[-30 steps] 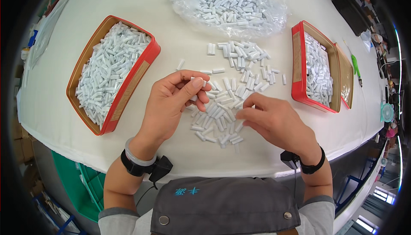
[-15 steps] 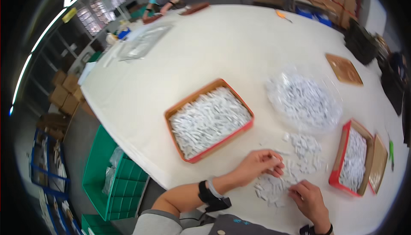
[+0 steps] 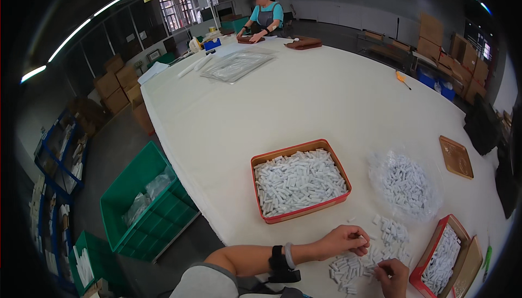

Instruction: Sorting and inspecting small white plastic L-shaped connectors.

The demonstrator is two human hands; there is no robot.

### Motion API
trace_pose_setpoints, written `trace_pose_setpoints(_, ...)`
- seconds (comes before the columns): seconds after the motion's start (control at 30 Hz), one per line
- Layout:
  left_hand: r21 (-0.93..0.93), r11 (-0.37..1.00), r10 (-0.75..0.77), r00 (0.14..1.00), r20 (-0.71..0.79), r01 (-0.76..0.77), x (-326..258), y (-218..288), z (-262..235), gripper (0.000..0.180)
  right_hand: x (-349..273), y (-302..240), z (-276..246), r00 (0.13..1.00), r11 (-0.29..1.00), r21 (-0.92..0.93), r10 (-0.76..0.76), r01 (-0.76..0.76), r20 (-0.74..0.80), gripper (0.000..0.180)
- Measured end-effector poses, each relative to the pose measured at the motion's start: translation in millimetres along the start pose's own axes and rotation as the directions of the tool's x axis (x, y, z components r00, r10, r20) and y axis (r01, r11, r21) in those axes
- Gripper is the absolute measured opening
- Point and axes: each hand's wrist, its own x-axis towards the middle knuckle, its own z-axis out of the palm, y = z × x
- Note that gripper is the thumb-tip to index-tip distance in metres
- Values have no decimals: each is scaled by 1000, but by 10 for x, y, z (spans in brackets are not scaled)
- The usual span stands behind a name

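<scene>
My left hand point(image 3: 341, 242) is closed in a pinch above the loose pieces, with what looks like a small white tube-shaped piece point(image 3: 362, 237) at its fingertips. My right hand point(image 3: 392, 278) has its fingers bent together at the edge of a loose pile of white pieces point(image 3: 346, 272); what they pinch, if anything, is hidden. Beyond the hands lies a second loose heap point(image 3: 392, 231). A red-rimmed tin point(image 3: 298, 214) full of the same pieces stands ahead of my left hand. To the right are a clear plastic bag point(image 3: 405, 186) of pieces and a smaller red box point(image 3: 422, 268), partly filled.
A tan lid point(image 3: 457, 157) and an orange-handled tool point(image 3: 401, 79) lie on the white table point(image 3: 326, 97). Clear plastic sheets point(image 3: 239, 66) are at the far left, near a co-worker point(image 3: 268, 15) handling something brown. Green crates point(image 3: 149, 211) stand beside the table's left edge.
The view has tilted up, so the table and tins sit lower in the picture. Both hands stay at the loose pieces, with my right hand partly cut off by the lower edge.
</scene>
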Motion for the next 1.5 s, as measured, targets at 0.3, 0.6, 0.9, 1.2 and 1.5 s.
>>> trace_pose_setpoints(0.3,98,984,150,988,24,-152,13,-57,-11,17,23,243,136,980,918,363,190,-159,-52,19)
trace_pose_setpoints(0.6,116,987,107,993,59,-113,4,-16,-18,22,9,279,135,975,868,469,213,-163,-56,19)
trace_pose_setpoints(0.9,143,989,40,998,40,-46,-65,27,95,22,-44,251,130,928,716,674,351,-182,-123,15)
trace_pose_setpoints(1.2,194,981,9,991,-130,17,-123,301,145,18,206,175,79,942,634,742,336,-217,-12,22)
trace_pose_setpoints(1.5,211,970,-97,986,-138,125,-115,215,220,18,72,199,62,941,646,719,338,-258,35,20)
